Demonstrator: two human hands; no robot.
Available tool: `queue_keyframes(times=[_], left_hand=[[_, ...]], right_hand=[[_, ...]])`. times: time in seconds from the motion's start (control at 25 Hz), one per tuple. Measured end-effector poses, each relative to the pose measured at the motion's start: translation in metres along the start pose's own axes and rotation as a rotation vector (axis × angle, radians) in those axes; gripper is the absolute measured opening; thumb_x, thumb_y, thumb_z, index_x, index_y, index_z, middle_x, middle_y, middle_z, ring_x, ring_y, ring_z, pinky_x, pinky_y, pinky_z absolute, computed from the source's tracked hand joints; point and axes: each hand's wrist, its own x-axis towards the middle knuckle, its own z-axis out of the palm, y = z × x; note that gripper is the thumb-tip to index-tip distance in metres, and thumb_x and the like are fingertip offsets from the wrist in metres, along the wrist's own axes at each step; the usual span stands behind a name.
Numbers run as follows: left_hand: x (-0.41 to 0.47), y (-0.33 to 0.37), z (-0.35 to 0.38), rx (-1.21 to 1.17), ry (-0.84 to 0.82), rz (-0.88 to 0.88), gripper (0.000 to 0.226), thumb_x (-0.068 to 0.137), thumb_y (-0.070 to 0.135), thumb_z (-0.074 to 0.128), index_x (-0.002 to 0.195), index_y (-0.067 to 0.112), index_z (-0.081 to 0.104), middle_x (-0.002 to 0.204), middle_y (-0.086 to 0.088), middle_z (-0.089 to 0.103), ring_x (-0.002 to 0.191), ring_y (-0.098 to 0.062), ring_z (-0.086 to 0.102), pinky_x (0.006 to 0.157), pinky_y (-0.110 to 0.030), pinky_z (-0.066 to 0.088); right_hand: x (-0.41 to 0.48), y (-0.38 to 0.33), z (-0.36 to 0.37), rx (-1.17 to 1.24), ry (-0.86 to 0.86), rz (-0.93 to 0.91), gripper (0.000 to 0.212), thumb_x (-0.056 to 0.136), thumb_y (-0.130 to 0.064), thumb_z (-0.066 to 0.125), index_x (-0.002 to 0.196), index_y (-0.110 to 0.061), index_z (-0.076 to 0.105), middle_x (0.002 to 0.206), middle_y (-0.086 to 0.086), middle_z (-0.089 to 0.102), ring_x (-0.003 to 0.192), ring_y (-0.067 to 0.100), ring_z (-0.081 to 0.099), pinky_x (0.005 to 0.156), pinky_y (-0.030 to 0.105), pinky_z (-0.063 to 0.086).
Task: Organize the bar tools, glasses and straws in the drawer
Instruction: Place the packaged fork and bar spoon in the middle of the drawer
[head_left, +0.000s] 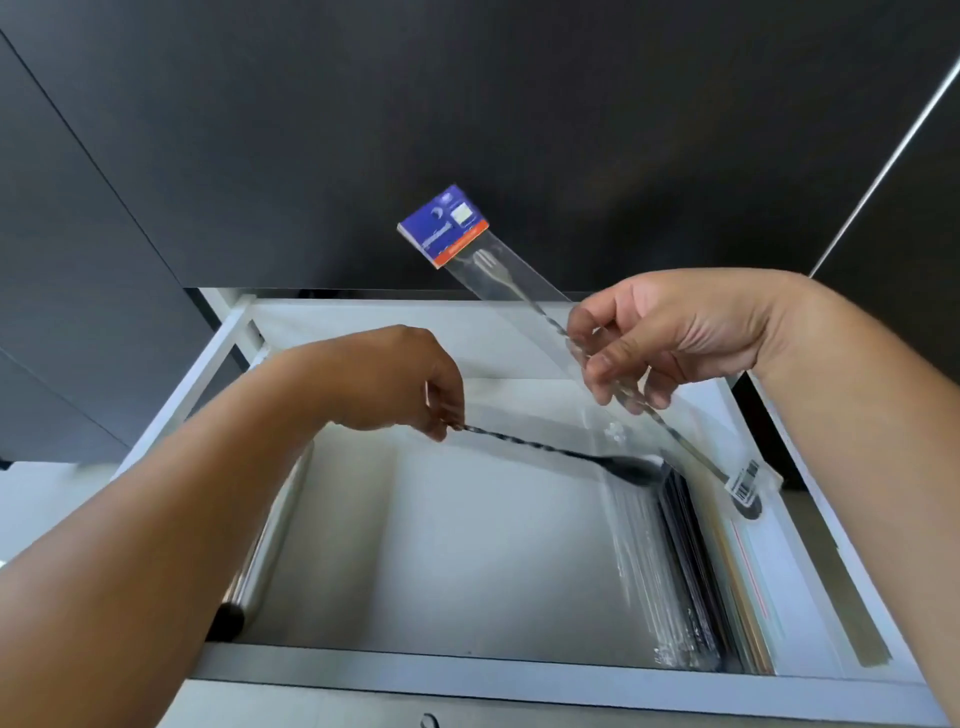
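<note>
White drawer (493, 667) open below. Inside – metal tube (270, 540) along the left wall, stacked straw packs (670, 566) at right. Left hand (410, 382) pinches the twisted handle end of a bare bar spoon (550, 451), bowl low over the straw packs. Right hand (670, 335) grips a packaged bar spoon (519, 299) mid-sleeve – blue header card up, barcode end down near the drawer's right side.

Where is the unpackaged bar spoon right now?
Head view, centre: the bar spoon hangs over the open drawer, handle pinched by the left hand, bowl by the straw packs.
</note>
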Motion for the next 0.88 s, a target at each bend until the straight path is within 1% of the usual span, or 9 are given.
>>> queue_keyframes(times=[0.16, 0.28, 0.4, 0.48, 0.56, 0.64, 0.72, 0.8, 0.88], left_hand=[[-0.007, -0.001, 0.002, 0.072, 0.029, -0.012, 0.013, 0.083, 0.034, 0.084, 0.091, 0.042, 0.077, 0.083, 0.027, 0.066, 0.084, 0.005, 0.059, 0.067, -0.013, 0.04], [-0.006, 0.011, 0.007, 0.165, 0.148, 0.037, 0.011, 0.09, 0.031, 0.078, 0.096, 0.041, 0.076, 0.094, 0.022, 0.064, 0.097, -0.002, 0.057, 0.1, -0.032, 0.044], [-0.004, 0.017, 0.002, 0.197, 0.26, 0.002, 0.007, 0.091, 0.038, 0.076, 0.092, 0.044, 0.074, 0.093, 0.025, 0.069, 0.105, 0.0, 0.055, 0.12, -0.062, 0.008], [-0.007, 0.018, -0.003, 0.214, 0.342, -0.028, 0.005, 0.087, 0.046, 0.078, 0.09, 0.044, 0.075, 0.095, 0.023, 0.073, 0.114, -0.001, 0.054, 0.118, -0.068, -0.007], [-0.012, 0.015, -0.007, 0.188, 0.444, -0.044, 0.026, 0.076, 0.059, 0.082, 0.096, 0.043, 0.076, 0.094, 0.023, 0.07, 0.122, -0.003, 0.049, 0.117, -0.069, -0.011], [-0.016, 0.013, -0.01, 0.138, 0.571, -0.073, 0.053, 0.063, 0.071, 0.082, 0.106, 0.041, 0.074, 0.107, 0.021, 0.063, 0.125, -0.009, 0.046, 0.12, -0.065, 0.0], [-0.016, 0.014, -0.01, 0.068, 0.629, -0.231, 0.08, 0.049, 0.08, 0.081, 0.112, 0.035, 0.064, 0.119, 0.01, 0.049, 0.117, -0.018, 0.041, 0.109, -0.051, 0.029], [-0.014, 0.022, -0.007, -0.086, 0.562, -0.509, 0.102, 0.037, 0.081, 0.085, 0.113, 0.024, 0.048, 0.116, 0.001, 0.032, 0.108, -0.021, 0.034, 0.091, -0.041, 0.041], [-0.009, 0.03, -0.004, -0.174, 0.467, -0.703, 0.112, 0.036, 0.081, 0.086, 0.111, 0.015, 0.036, 0.112, -0.004, 0.026, 0.104, -0.024, 0.034, 0.084, -0.039, 0.043]], right_hand=[[0.006, -0.003, 0.012, -0.1, 0.067, -0.078, 0.014, 0.078, -0.023, 0.091, 0.085, -0.019, 0.079, 0.108, 0.018, 0.075, 0.085, 0.025, 0.075, 0.061, 0.032, 0.059], [0.031, -0.001, 0.039, -0.302, 0.157, -0.074, 0.014, 0.074, -0.031, 0.09, 0.081, -0.023, 0.081, 0.113, 0.004, 0.079, 0.096, 0.014, 0.076, 0.062, 0.023, 0.056], [0.05, 0.005, 0.059, -0.352, 0.144, -0.065, 0.016, 0.081, -0.022, 0.087, 0.089, -0.01, 0.08, 0.097, 0.009, 0.081, 0.086, 0.015, 0.076, 0.06, 0.024, 0.055], [0.054, 0.005, 0.066, -0.341, 0.122, -0.096, 0.013, 0.086, -0.015, 0.084, 0.091, -0.005, 0.077, 0.089, 0.01, 0.081, 0.085, 0.017, 0.078, 0.061, 0.028, 0.054], [0.054, 0.003, 0.067, -0.296, 0.121, -0.136, 0.01, 0.089, -0.009, 0.081, 0.091, -0.004, 0.072, 0.092, 0.011, 0.081, 0.09, 0.026, 0.08, 0.06, 0.028, 0.054], [0.053, 0.003, 0.065, -0.21, 0.119, -0.149, 0.012, 0.088, -0.006, 0.081, 0.092, -0.002, 0.07, 0.097, 0.018, 0.08, 0.091, 0.033, 0.08, 0.06, 0.027, 0.055], [0.051, 0.004, 0.06, -0.12, 0.101, -0.136, 0.015, 0.09, -0.003, 0.078, 0.095, 0.007, 0.068, 0.1, 0.021, 0.079, 0.092, 0.037, 0.079, 0.06, 0.025, 0.056], [0.049, 0.007, 0.055, -0.037, 0.063, -0.113, 0.013, 0.094, 0.002, 0.072, 0.091, 0.003, 0.059, 0.107, 0.021, 0.078, 0.093, 0.041, 0.078, 0.058, 0.025, 0.055], [0.049, 0.011, 0.053, 0.003, 0.0, -0.099, 0.019, 0.096, 0.006, 0.067, 0.093, -0.005, 0.052, 0.115, 0.021, 0.077, 0.095, 0.045, 0.077, 0.061, 0.029, 0.059]])
